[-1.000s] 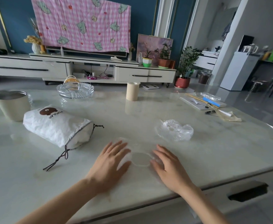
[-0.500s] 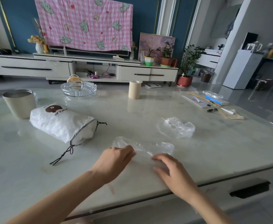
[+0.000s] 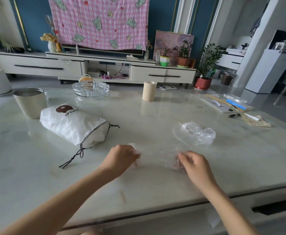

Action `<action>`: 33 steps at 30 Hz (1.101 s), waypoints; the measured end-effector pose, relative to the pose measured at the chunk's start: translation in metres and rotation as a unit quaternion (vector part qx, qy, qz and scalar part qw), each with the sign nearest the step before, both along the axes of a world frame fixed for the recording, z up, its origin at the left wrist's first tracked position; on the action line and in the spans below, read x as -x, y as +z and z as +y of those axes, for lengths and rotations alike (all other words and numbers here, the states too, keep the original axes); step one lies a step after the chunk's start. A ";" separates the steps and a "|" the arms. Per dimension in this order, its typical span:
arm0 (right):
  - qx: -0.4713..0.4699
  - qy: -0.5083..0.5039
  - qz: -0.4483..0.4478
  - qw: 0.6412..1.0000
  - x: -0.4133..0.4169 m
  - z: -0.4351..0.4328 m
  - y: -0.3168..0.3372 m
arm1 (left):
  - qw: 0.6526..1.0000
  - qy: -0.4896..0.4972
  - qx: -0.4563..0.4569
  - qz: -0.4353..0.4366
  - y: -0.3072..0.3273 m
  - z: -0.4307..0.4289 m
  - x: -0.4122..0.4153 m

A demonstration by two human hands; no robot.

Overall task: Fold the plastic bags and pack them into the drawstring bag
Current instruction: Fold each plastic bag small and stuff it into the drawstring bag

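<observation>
plastic bag (image 3: 157,154) is lying stretched low over the table (image 3: 155,192), long axis running left-right | left hand (image 3: 122,157) is pinching one end, right hand (image 3: 195,164) is gripping the other | drawstring bag (image 3: 72,127) is sitting beyond-left, mouth facing the nearer left hand | crumpled bag (image 3: 195,134) is waiting just behind the right hand

perhaps taut bag (image 3: 169,158), crumpled bag (image 3: 195,134), drawstring bag (image 3: 71,125)

Your left forearm (image 3: 62,202) and right forearm (image 3: 222,200) are bare along their whole visible length, from the near edge of the counter (image 3: 155,192) to the wrists. Your left grip (image 3: 120,156) and right grip (image 3: 195,164) are bare too, with slim fingers.
</observation>
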State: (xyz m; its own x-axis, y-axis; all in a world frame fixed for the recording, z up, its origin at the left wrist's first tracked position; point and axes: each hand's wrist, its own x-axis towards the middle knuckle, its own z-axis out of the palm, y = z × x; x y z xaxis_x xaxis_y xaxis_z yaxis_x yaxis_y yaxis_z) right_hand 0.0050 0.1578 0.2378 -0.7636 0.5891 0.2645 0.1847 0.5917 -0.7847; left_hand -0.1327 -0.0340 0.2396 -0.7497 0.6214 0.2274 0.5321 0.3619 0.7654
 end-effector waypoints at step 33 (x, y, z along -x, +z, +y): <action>0.086 -0.088 0.151 0.981 0.010 -0.029 0.009 | 0.927 0.165 -0.144 -0.304 0.031 0.018 0.008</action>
